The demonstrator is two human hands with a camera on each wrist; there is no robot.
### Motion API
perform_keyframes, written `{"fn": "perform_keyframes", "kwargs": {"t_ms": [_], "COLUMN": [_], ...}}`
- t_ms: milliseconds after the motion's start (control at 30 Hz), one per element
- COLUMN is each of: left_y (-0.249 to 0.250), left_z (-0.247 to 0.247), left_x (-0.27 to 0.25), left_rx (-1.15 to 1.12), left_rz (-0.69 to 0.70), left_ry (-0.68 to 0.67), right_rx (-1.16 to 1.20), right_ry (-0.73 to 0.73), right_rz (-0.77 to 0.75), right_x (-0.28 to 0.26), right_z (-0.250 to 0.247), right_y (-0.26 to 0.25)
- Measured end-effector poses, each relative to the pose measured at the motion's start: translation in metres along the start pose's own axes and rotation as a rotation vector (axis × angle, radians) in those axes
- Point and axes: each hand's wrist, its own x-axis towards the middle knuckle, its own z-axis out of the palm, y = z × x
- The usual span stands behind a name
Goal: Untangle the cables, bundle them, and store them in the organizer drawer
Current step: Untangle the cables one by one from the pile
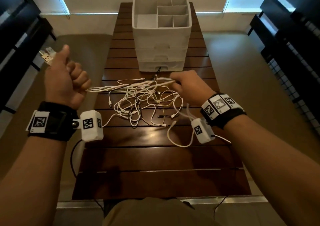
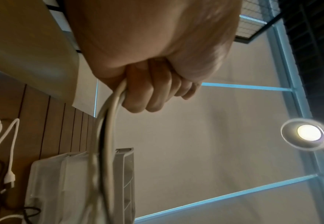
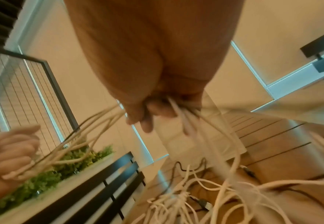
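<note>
Several white cables (image 1: 128, 87) stretch in a bunch between my two hands above the table. My left hand (image 1: 69, 77) grips one end in a fist at the table's left edge, thumb up, with USB plugs (image 1: 46, 55) sticking out behind it. The same fist (image 2: 153, 94) wraps the cables (image 2: 109, 128) in the left wrist view. My right hand (image 1: 187, 84) pinches the other end of the bunch, fingers curled round the strands (image 3: 178, 112). Below lies a tangle of white and black cables (image 1: 147, 108). The white organizer (image 1: 161, 35) stands at the far end, drawers shut.
The dark slatted wooden table (image 1: 155, 156) is narrow, with floor on both sides. A black cable end (image 1: 158, 69) pokes from the organizer's bottom drawer. Its open top has several empty compartments (image 1: 171, 11). Dark shelving (image 1: 285, 44) flanks both sides. A planter with greenery (image 3: 52, 174) sits nearby.
</note>
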Motion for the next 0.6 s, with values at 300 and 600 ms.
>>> {"fn": "perform_keyframes", "kwargs": {"t_ms": [300, 600], "left_y": [-0.024, -0.051], "left_z": [0.014, 0.0], "left_x": [-0.013, -0.025], "left_rx": [-0.024, -0.156], "left_rz": [-0.089, -0.205], "left_ry": [-0.12, -0.298], "right_rx": [-0.387, 0.016], "right_ry": [-0.563, -0.574], "right_rz": [0.164, 0.296], "right_x": [-0.011, -0.002], "right_z": [0.023, 0.025], "right_y": [0.018, 0.034]}}
